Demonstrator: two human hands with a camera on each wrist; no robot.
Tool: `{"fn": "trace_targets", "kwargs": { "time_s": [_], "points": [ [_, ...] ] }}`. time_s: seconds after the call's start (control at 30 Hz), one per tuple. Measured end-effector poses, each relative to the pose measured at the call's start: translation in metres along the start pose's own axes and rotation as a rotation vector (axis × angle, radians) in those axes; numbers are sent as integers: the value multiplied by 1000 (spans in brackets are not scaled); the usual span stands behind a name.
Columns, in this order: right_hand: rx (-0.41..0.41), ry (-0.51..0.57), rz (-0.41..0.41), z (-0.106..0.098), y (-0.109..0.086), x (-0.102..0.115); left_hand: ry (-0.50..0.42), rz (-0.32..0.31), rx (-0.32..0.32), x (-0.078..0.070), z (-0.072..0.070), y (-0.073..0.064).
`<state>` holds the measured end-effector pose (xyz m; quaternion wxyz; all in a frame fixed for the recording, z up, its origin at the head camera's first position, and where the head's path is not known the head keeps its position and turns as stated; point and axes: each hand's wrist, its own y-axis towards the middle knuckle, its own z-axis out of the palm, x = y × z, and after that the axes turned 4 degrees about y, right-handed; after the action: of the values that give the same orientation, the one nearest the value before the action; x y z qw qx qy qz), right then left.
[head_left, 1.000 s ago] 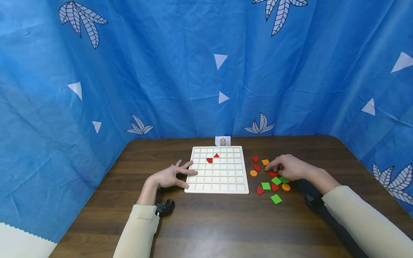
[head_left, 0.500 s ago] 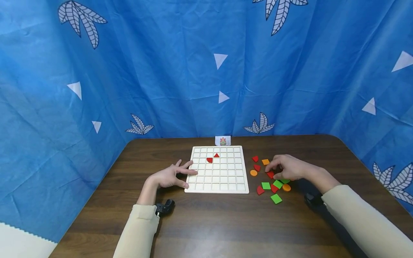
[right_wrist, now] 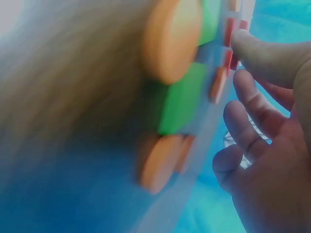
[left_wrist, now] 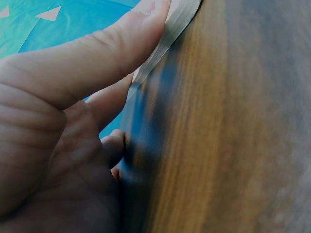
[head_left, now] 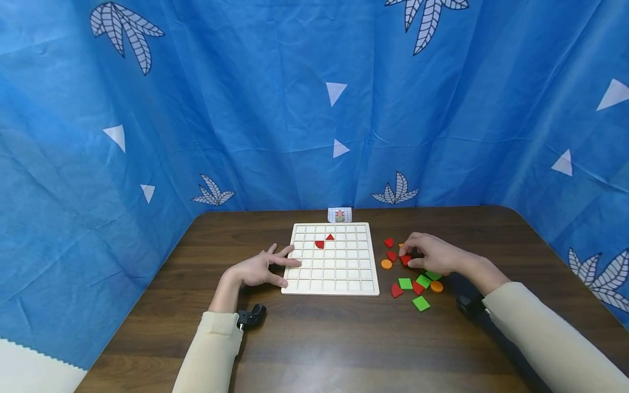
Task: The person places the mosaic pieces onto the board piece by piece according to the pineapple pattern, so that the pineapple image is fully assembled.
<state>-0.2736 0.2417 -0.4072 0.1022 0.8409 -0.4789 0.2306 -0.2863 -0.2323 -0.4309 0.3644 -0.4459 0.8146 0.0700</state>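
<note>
A white grid board (head_left: 339,267) lies on the table, bearing a red triangle (head_left: 330,237) and a red quarter-circle piece (head_left: 319,244). My left hand (head_left: 262,267) rests at the board's left edge, fingers spread over it and the thumb near its lower corner; the left wrist view shows the thumb against the board's edge. To the right of the board, my right hand (head_left: 434,254) pinches a red piece (head_left: 405,260) between thumb and forefinger, low over the loose pieces. The hand partly hides that piece's shape.
Near the right hand lie red pieces (head_left: 391,255), green squares (head_left: 421,303) and orange discs (head_left: 386,264). An orange square is mostly covered by the fingers. A small pattern card (head_left: 339,214) stands behind the board, before a blue curtain (head_left: 275,136).
My right hand has moved left, bringing the red piece with it from among the other pieces. One green square shifted slightly. The left hand stays put.
</note>
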Motion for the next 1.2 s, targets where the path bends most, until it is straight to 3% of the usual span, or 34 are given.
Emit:
{"fn": "trace_targets", "kwargs": {
  "time_s": [0.23,0.73,1.2],
  "points": [
    [-9,58,11,-1,23,18,-11,3,-1,-1,0,0],
    [-43,109,56,23,79,62,-2,-15,1,-2,0,-1],
    [-86,90,137,46,118,90,13,-5,-1,0,0,-1]
  ]
}}
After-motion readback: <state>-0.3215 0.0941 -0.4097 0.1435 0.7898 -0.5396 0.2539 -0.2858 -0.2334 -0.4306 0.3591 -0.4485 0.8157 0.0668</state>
